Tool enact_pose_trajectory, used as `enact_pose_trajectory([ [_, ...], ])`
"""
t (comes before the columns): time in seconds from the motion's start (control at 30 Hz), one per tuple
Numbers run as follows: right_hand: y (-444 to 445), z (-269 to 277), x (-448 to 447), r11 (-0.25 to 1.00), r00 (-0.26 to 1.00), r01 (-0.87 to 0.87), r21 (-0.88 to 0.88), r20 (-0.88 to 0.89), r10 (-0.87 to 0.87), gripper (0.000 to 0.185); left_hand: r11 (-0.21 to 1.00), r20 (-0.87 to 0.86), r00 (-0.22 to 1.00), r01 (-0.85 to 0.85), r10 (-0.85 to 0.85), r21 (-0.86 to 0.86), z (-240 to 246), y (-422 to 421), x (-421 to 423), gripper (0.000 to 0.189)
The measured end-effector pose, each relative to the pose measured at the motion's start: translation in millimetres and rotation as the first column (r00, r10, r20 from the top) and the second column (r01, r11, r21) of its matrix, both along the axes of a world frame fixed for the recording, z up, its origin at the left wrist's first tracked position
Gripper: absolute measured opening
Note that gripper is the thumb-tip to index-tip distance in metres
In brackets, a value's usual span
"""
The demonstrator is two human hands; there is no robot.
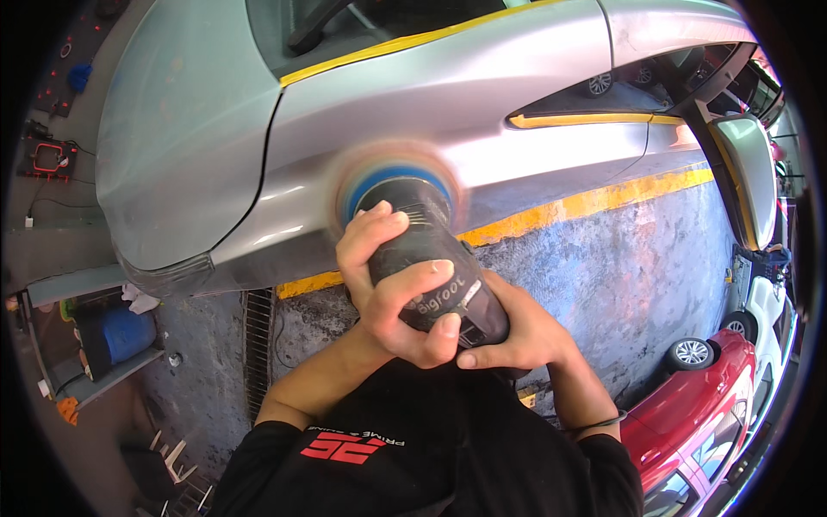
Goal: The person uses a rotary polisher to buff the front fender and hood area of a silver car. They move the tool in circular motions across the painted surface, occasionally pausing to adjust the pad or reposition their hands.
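A black dual-action polisher (pixel 423 258) with writing on its body is held in both my hands. Its blue pad (pixel 368 184) is blurred by motion and lies against a silver car body panel (pixel 400 110). My left hand (pixel 387 291) wraps over the top of the tool with fingers spread around the casing. From the right and below, my right hand (pixel 530 323) grips the rear end of the body. Yellow masking tape (pixel 413 42) edges the glass above the panel, and another tape strip (pixel 581 120) borders the side window.
A side mirror (pixel 746 174) juts out at right. A yellow line (pixel 588 200) crosses the stained floor, beside a drain grate (pixel 256 342). Behind me at right stand a red car (pixel 685 400) and a white car (pixel 765 316). A cart (pixel 116 375) with a blue container (pixel 129 333) is at left.
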State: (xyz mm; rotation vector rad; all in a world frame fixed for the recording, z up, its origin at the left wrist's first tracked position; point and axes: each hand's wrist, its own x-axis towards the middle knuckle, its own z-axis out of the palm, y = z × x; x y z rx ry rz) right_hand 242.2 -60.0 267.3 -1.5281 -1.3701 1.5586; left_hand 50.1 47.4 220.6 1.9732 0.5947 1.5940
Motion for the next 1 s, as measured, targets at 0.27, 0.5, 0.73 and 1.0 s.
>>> enact_pose_trajectory([
  [0.27,-31.4,-6.0,72.9,0.989,0.986,0.138,-0.05,-0.088,-0.142,0.105,1.0,0.03,1.0,0.008,-0.008,0.017,3.4,-16.1,88.6,0.045],
  [0.5,-48.9,-16.8,106.2,0.958,0.931,0.243,-0.151,-0.243,-0.274,0.11,0.994,0.002,0.996,0.091,-0.091,0.057,6.2,-18.3,131.4,0.046],
  [0.73,-22.5,-21.0,80.8,0.996,0.993,0.091,0.024,-0.078,-0.088,0.101,1.0,0.051,0.999,0.011,-0.01,-0.022,-0.7,-23.4,77.5,0.044],
  [1.0,49.6,-15.4,23.4,0.965,0.977,-0.134,0.227,0.191,0.091,0.101,0.989,0.179,0.975,-0.14,0.129,0.05,5.7,16.9,8.3,0.049],
])
